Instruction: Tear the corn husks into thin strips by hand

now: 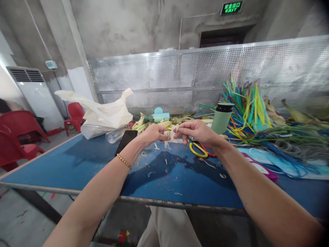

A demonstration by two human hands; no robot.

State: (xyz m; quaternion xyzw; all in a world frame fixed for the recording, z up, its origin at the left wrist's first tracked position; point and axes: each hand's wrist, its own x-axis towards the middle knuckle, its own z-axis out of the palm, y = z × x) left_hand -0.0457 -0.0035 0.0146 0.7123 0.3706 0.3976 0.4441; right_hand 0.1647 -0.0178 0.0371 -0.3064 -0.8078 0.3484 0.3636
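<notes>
Now | pale strip (172, 136): held | tumbler (222, 120), bag (106, 115): contents hidden | clear bottle (113, 136): lying

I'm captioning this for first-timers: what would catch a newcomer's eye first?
Probably the bundle of yellow, green and blue strips on the right, before the perforated metal panel. Next, the left hand and right hand at the centre, holding pale husk-like pieces above the blue table. The lit EXIT sign, high on the right, also stands out.
</notes>
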